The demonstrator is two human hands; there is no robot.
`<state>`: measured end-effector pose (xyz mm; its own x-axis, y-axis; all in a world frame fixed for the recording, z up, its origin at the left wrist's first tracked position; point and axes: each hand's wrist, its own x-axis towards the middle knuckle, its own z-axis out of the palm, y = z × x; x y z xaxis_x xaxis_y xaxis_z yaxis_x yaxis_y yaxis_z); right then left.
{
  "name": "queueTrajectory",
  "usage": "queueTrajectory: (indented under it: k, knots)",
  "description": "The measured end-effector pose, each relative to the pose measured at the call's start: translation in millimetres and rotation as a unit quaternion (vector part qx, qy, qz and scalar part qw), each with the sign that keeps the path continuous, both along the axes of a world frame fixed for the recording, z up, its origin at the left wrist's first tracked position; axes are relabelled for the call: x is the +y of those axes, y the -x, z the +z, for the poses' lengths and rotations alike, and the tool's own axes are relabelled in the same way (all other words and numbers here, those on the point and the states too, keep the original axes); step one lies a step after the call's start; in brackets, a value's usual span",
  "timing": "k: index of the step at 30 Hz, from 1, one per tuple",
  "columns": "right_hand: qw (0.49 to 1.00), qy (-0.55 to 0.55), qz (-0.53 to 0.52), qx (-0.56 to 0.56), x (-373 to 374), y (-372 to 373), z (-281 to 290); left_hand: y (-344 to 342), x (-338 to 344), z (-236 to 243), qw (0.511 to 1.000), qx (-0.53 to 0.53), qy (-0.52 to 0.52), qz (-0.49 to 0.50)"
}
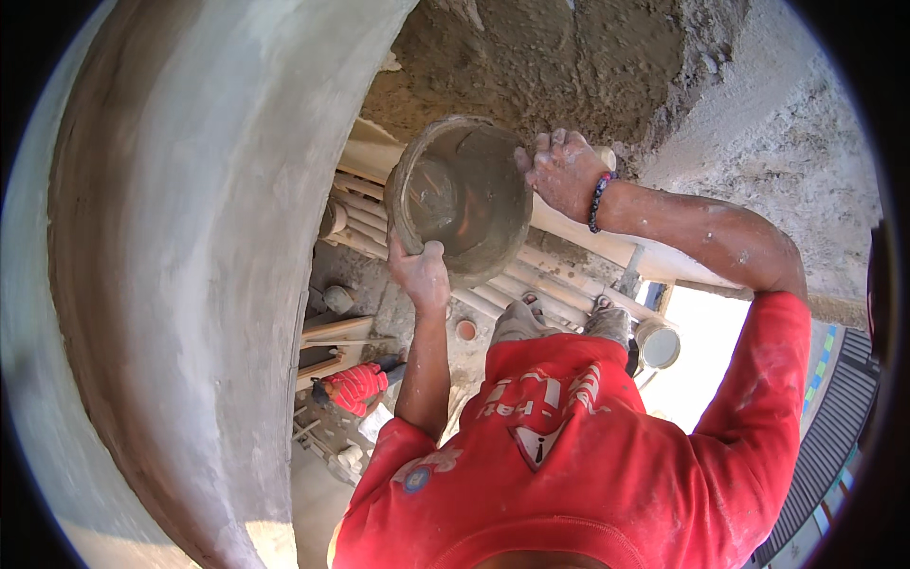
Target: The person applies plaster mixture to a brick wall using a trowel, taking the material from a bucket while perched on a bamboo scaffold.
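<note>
A round mortar bucket [474,209], its inside coated with wet grey cement, is held up in front of me with its opening toward my view. My left hand [420,275] grips its near left side, thumb at the outer rim. At the right rim, my dusty right hand [566,175] is closed, its fingers bent over the edge; a beaded bracelet circles that wrist. Just beyond the bucket lies a patch of wet brown-grey plaster [540,66] on the wall surface.
A smooth curved grey wall [209,266] rises close on my left. Bamboo poles [545,284] form a platform under my feet, with the ground far below. A bucket [658,344] stands by my foot. Down below are a person in a red striped shirt [355,387] and wooden boards [336,346].
</note>
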<state>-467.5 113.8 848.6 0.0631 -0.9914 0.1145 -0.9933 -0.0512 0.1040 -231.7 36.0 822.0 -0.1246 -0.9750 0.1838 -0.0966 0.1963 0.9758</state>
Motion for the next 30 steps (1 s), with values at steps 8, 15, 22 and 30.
queueTrajectory:
  k: [8, 15, 22, 30]
  knots:
    - [0.918, -0.195, 0.028, -0.343, 14.6, 15.5, -49.6, 5.4, -4.9, 3.2, 0.997, -0.025, 0.048, -0.05]
    - [0.836, -0.185, 0.078, -0.511, 28.5, -2.8, -49.4, -4.7, -11.7, -4.7, 0.996, 0.047, -0.061, -0.048]
    - [0.876, -0.161, 0.143, -0.432, 31.3, -1.5, 37.2, -60.1, -29.3, -18.6, 0.977, 0.161, -0.13, 0.04]
    - [0.814, -0.231, 0.132, -0.516, 7.0, 22.6, 57.2, -111.6, -30.3, -38.3, 0.978, 0.152, -0.069, 0.123]
